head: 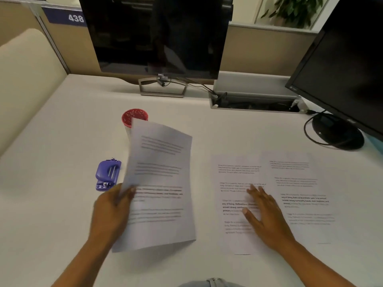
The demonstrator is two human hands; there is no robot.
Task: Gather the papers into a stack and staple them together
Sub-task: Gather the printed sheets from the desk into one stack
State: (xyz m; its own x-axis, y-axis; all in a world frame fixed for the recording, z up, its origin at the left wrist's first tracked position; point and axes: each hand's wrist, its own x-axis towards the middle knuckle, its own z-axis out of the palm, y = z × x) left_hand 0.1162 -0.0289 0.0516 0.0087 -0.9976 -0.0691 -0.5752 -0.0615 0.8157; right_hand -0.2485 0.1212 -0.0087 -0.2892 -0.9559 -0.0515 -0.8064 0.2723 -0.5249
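My left hand (pixel 113 210) grips the left edge of a printed sheet (pixel 163 179), thumb on top, and holds it tilted up off the white desk (pixel 62 204). A second printed sheet (pixel 234 175) lies flat at centre right, and my right hand (pixel 263 214) rests on it with fingers spread and straight. A third printed sheet (pixel 302 191) lies flat just to its right, apart from both hands. A purple stapler (pixel 107 175) sits on the desk just left of the lifted sheet, above my left hand.
A red cup (pixel 134 117) stands behind the lifted sheet, partly hidden by it. A monitor (pixel 157 36) stands at the back, another monitor (pixel 348 65) on a round base at the right. A cable tray (pixel 255 100) is open between them.
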